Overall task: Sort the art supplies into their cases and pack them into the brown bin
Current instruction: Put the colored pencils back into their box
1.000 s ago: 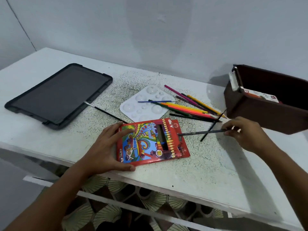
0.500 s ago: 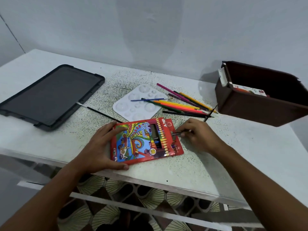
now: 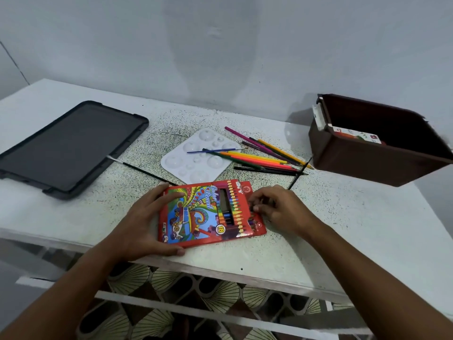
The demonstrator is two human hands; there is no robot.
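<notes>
Colored pencil box (image 3: 208, 214), red with a bright swirling picture, lies flat near the front edge of the white speckled desk (image 3: 343, 217). Its left end is held by the left hand (image 3: 139, 224), thumb along the near edge and fingers spread over the top corner; this grip is wide and rather flat. The right hand (image 3: 279, 209) is set at the box's right end, with curled fingers at the opening; whether anything is pinched in that grip cannot be told, since the fingertips are blurred. Just behind the box, a white paint palette (image 3: 198, 158) is laid, with a thin blue paintbrush (image 3: 215, 150) resting across it. To its right, loose colored pencils (image 3: 264, 155) are scattered in a fan. A black paintbrush (image 3: 144, 170) is seen to the palette's left, pointing towards a black tablet (image 3: 66, 146) at the far left. At the far right, the brown bin (image 3: 367, 163) is placed, and a printed box (image 3: 355, 136) is seen inside it.
</notes>
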